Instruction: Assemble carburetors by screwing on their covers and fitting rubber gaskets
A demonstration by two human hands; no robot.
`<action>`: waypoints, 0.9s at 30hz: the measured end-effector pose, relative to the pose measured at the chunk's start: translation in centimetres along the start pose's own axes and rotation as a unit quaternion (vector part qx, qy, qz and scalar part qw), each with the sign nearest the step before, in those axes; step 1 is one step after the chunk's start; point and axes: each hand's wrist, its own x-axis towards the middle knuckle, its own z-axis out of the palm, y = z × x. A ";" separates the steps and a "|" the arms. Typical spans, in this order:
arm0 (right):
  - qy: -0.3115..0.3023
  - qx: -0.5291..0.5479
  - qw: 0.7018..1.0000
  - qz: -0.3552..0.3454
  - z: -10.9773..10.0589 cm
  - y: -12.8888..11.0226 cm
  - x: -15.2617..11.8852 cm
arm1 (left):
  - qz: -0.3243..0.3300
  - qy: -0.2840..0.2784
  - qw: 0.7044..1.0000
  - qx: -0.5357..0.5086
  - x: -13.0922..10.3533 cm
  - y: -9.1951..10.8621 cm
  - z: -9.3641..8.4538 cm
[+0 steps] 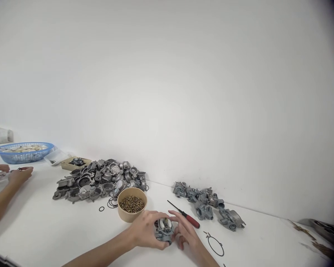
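Between my hands, above the front of the table, is a grey metal carburetor body (pixel 164 229) with its round opening facing up. My left hand (pixel 144 230) is wrapped round its left side, thumb below and fingers above. At its right edge, my right hand (pixel 185 233) touches it with the fingertips, the index finger stretched along the top and the others curled. A round tub of brass-coloured screws (pixel 131 204) stands just beyond my left hand. Beyond my right hand lies a screwdriver (pixel 192 220) with a red and black handle. A black rubber ring (pixel 216 246) lies to the right.
A heap of grey metal bowls (pixel 100 181) covers the table at left. Several carburetor bodies (pixel 203 204) lie along the wall. Black O-rings (pixel 101 208) are near the tub. Farther left are a yellow tray (pixel 68 165), a blue basket (pixel 25 158) and another person's hands (pixel 19 176).
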 end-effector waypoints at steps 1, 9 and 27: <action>-0.008 -0.002 1.000 -0.008 -0.1 0.0 0.0 | -0.004 0.000 1.000 -0.010 0.2 -0.5 0.7; -0.035 -0.076 0.995 -0.054 0.8 -0.1 0.1 | -0.091 0.027 0.988 -0.122 -1.0 -3.9 3.3; 0.086 -0.324 0.936 -0.103 2.4 -2.0 -0.6 | -0.112 -0.105 0.882 -0.445 -0.8 -4.9 1.0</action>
